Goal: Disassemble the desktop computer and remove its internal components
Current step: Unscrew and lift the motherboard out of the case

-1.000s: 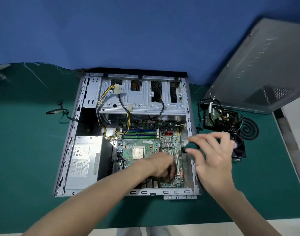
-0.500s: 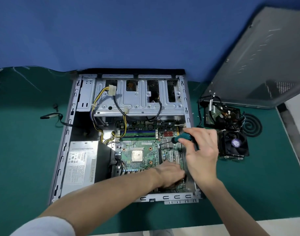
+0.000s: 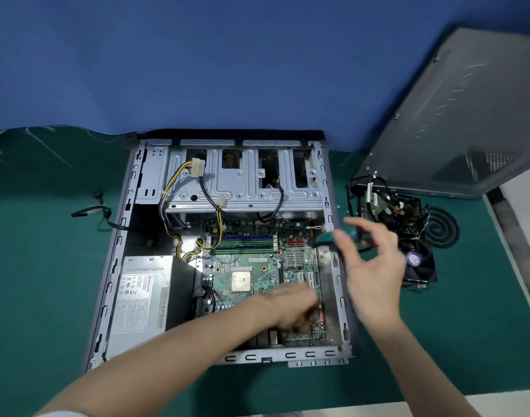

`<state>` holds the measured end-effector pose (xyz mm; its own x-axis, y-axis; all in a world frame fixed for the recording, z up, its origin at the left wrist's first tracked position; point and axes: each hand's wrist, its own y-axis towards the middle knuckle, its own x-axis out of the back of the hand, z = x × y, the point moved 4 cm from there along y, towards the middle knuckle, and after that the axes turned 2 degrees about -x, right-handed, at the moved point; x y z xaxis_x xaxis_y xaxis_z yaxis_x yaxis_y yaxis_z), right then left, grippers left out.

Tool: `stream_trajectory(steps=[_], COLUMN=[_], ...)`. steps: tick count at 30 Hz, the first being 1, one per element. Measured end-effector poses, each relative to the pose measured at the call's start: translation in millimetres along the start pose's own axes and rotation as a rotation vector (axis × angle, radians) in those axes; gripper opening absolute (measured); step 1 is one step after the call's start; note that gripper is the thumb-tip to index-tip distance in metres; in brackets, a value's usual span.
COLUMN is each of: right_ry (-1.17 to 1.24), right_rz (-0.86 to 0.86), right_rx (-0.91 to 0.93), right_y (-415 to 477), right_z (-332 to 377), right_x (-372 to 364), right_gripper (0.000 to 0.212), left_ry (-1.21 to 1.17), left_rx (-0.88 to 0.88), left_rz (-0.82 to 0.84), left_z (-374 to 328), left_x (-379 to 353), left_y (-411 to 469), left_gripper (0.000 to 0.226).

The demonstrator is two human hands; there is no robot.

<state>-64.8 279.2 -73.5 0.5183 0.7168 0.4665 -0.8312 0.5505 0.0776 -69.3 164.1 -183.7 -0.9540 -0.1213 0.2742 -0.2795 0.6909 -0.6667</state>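
The open grey computer case (image 3: 113, 266) lies flat on the green mat. Inside it sit the green motherboard (image 3: 257, 266) with a bare CPU (image 3: 241, 281), RAM sticks (image 3: 242, 241) and the power supply (image 3: 140, 296) at the left. My left hand (image 3: 297, 308) rests low on the motherboard's near right part, blurred; whether it grips anything I cannot tell. My right hand (image 3: 375, 260) hovers over the case's right wall, loosely holding a green-handled screwdriver (image 3: 327, 237) whose tip points left over the board.
The removed side panel (image 3: 468, 115) leans at the back right. A cooler fan (image 3: 417, 260), a cabled drive (image 3: 384, 206) and a black coil (image 3: 441, 230) lie right of the case. A loose cable (image 3: 92, 212) lies at the left. A blue wall stands behind.
My right hand has lifted and its fingers have spread, with the screwdriver still in it. My left hand stays low on the motherboard, shifted slightly. The camera has tilted a little.
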Motion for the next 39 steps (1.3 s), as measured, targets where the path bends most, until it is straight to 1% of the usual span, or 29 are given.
stream_trajectory(steps=[1, 3, 5, 6, 7, 8, 9, 11, 12, 13, 14, 16, 18, 19, 21, 22, 24, 26, 28, 30, 33, 36, 37, 39], right_ry=[0.106, 0.400, 0.651, 0.683, 0.635, 0.526, 0.391, 0.183, 0.133, 0.107, 0.091, 0.083, 0.077, 0.066, 0.051, 0.044, 0.022, -0.057, -0.184, -0.306, -0.457, -0.529, -0.539, -0.522], right_rz=[-0.028, -0.102, -0.115, -0.087, -0.028, 0.065, 0.183, 0.437, 0.535, 0.593, 0.608, 0.585, 0.549, 0.525, 0.476, 0.446, 0.349, 0.271, 0.301, 0.353, 0.403, 0.394, 0.399, 0.425], right_rx=[-0.052, -0.118, -0.182, -0.199, -0.196, -0.179, -0.155, -0.098, -0.073, -0.048, -0.025, 0.012, 0.046, 0.057, 0.044, 0.021, -0.088, -0.245, -0.421, -0.570, -0.618, -0.600, -0.602, -0.641], right_y=[8, 26, 44, 50, 53, 54, 52, 42, 36, 31, 29, 27, 26, 25, 25, 25, 26, 25, 18, 6, -5, -5, -4, -4], right_z=[3, 14, 21, 25, 28, 30, 32, 34, 36, 37, 37, 37, 36, 36, 31, 26, 3, -31, -71, -108, -147, -160, -160, -154], right_x=[8, 26, 44, 51, 56, 57, 55, 44, 38, 34, 31, 31, 32, 32, 35, 37, 46, 51, 47, 37, 20, 10, 9, 13], right_gripper=[0.014, 0.007, 0.008, 0.008, 0.005, 0.002, 0.007, 0.017, 0.019, 0.018, 0.014, 0.009, 0.007, 0.007, 0.008, 0.010, 0.013, 0.012, 0.010, 0.011, 0.019, 0.024, 0.023, 0.014], left_ry=[-0.067, -0.268, -0.592, -0.743, -0.869, -0.972, -1.043, -1.149, -1.189, -1.220, -1.241, -1.260, -1.299, -1.322, -1.327, -1.307, -1.221, -1.089, -0.955, -0.847, -0.722, -0.654, -0.630, -0.548], left_rx=[-0.013, -0.062, -0.115, -0.164, -0.213, -0.268, -0.316, -0.367, -0.379, -0.386, -0.392, -0.390, -0.378, -0.363, -0.332, -0.323, -0.293, -0.205, -0.108, -0.025, 0.060, 0.101, 0.112, 0.129], left_rz=[-0.017, -0.097, -0.174, -0.213, -0.234, -0.240, -0.234, -0.201, -0.188, -0.180, -0.182, -0.184, -0.169, -0.160, -0.150, -0.154, -0.197, -0.301, -0.394, -0.430, -0.456, -0.479, -0.484, -0.483], left_z=[3, 10, 8, 4, -1, -9, -18, -35, -42, -47, -52, -56, -57, -57, -55, -53, -44, -26, -2, 20, 42, 53, 55, 58], left_x=[10, 34, 54, 61, 66, 68, 68, 65, 63, 62, 62, 63, 62, 60, 57, 56, 54, 56, 54, 49, 39, 38, 39, 42], left_y=[-3, -14, -31, -38, -44, -48, -50, -53, -53, -53, -52, -51, -49, -48, -44, -43, -41, -40, -42, -46, -51, -53, -53, -54], left_gripper=[0.004, 0.005, 0.006, 0.007, 0.009, 0.010, 0.013, 0.021, 0.023, 0.022, 0.019, 0.008, 0.007, 0.011, 0.027, 0.030, 0.031, 0.029, 0.026, 0.020, 0.011, 0.010, 0.010, 0.009])
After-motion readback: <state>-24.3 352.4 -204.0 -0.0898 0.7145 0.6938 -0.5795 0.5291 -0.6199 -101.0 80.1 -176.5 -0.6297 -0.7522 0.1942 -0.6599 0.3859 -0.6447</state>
